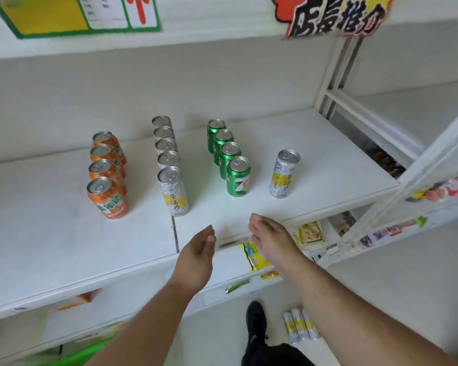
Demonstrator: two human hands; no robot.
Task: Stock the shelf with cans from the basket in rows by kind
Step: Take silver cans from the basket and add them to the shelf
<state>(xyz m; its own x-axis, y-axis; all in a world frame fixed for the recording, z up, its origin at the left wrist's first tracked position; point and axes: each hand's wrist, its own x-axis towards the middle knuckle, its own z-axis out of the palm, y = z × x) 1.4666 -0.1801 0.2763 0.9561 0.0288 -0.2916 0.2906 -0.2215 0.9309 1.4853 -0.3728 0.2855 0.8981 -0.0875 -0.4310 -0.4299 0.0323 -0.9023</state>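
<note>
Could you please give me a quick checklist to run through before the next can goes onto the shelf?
1. Left hand free: ok, open, holding nothing.
2. Right hand free: ok, open, holding nothing.
3. Orange row upright and in line: ok.
4. Green row upright and in line: ok.
5. Every can with its kind: not ok; a lone silver can stands right of the green row, apart from the silver row.
6. Cans left in the basket: cannot tell.

On the white shelf, orange cans, silver cans and green cans are lined up in three rows, and a lone silver can is set right of them. The left hand and right hand are held empty, fingers relaxed, over the shelf's front edge.
</note>
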